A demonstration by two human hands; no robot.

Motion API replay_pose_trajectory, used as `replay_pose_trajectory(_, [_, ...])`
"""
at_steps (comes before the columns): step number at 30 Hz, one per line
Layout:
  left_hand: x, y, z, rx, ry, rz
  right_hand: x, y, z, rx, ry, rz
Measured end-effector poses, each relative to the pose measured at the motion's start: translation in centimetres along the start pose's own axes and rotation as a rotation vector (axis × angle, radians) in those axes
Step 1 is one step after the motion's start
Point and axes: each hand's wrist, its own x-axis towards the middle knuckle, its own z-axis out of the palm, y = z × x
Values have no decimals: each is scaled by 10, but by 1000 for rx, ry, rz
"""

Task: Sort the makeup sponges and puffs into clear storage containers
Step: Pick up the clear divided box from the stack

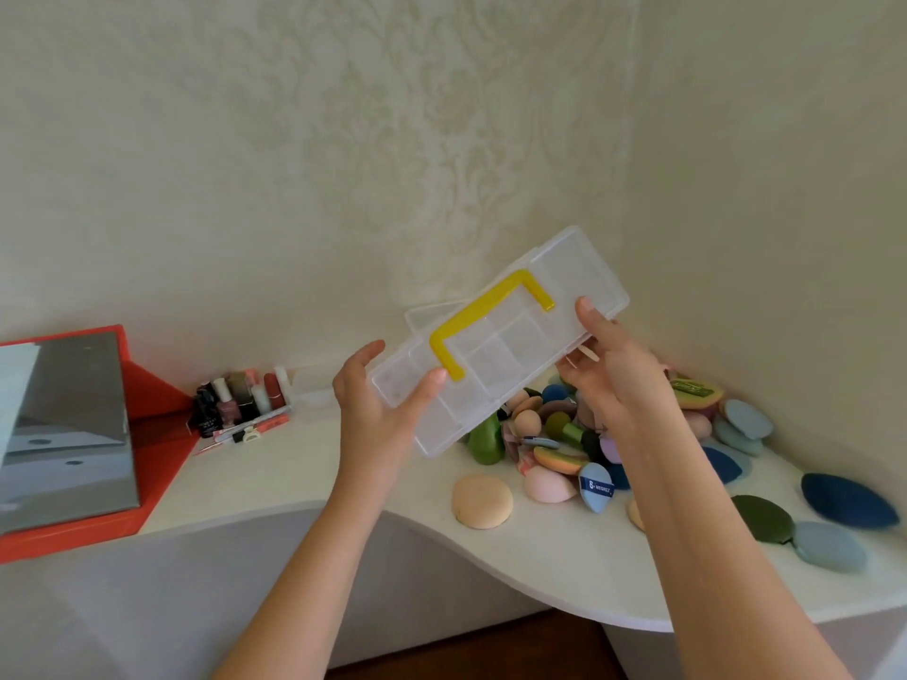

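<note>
Container: long clear plastic compartment box (500, 355) with a yellow U-shaped handle (491, 306), held tilted in the air; it looks empty.
Left hand (378, 409): grips the box's lower-left end, thumb on the top face, fingers curled behind.
Right hand (613, 370): grips the box's right long edge, thumb on top.
Sponges and puffs: mixed coloured heap (549, 434) on the white tabletop (343, 473), below and right of the box; none sorted yet.
Handling: the box is probably light, rigid and smooth, perhaps slippery, and best held by its ends or handle. The sponges are probably soft, light and easily pinched.
</note>
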Motion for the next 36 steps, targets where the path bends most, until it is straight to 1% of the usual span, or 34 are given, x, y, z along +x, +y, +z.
replay_pose_trajectory(1, [0, 3, 0, 98, 21, 44, 0, 0, 2, 1, 3, -28])
replay_pose_trajectory(3, [1, 8, 1, 307, 45, 229, 0, -1, 10, -69, 3, -95])
replay_pose_trajectory(5, [-1, 16, 5, 549, -40, 355, -2, -2, 22, -172, -9, -156])
replay_pose_trajectory(7, [-1, 23, 11, 818, -85, 400, -7, -4, 37, -219, -28, -203])
replay_pose_trajectory(8, [-2, 26, 13, 876, -86, 391, -9, -6, 43, -246, -31, -232])
replay_pose_trajectory(9, [-2, 27, 14, 873, -87, 369, -11, -7, 49, -280, -29, -260])
replay_pose_trajectory(11, [-1, 28, 13, 779, -43, 367, -15, -10, 57, -303, -56, -293])
replay_pose_trajectory(13, [0, 30, 11, 677, 25, 349, -18, -11, 61, -252, -128, -277])
replay_pose_trajectory(15, [5, 33, 10, 478, 31, 237, -24, -10, 60, -239, -224, -222])
replay_pose_trajectory(17, [10, 39, 8, 180, -8, 99, -29, -2, 52, -357, -319, -153])
replay_pose_trajectory(18, [13, 39, 7, 36, -18, 59, -31, 4, 48, -458, -352, -131])
replay_pose_trajectory(20, [16, 37, 4, -169, -30, -4, -35, 15, 43, -638, -390, -139])
replay_pose_trajectory(22, [17, 31, 3, -297, -42, -65, -40, 23, 43, -763, -404, -207])
replay_pose_trajectory(26, [15, 27, -2, -472, -83, -154, -46, 31, 49, -963, -463, -367])
replay_pose_trajectory(28, [15, 23, -4, -529, -105, -189, -46, 36, 51, -1073, -445, -425])
replay_pose_trajectory(30, [16, 18, -2, -524, -124, -203, -44, 40, 52, -1192, -382, -479])
replay_pose_trajectory(33, [16, 16, 4, -392, -106, -232, -36, 46, 48, -1334, -324, -484])
replay_pose_trajectory(36, [15, 15, 9, -199, -94, -196, -31, 52, 39, -1362, -342, -472])
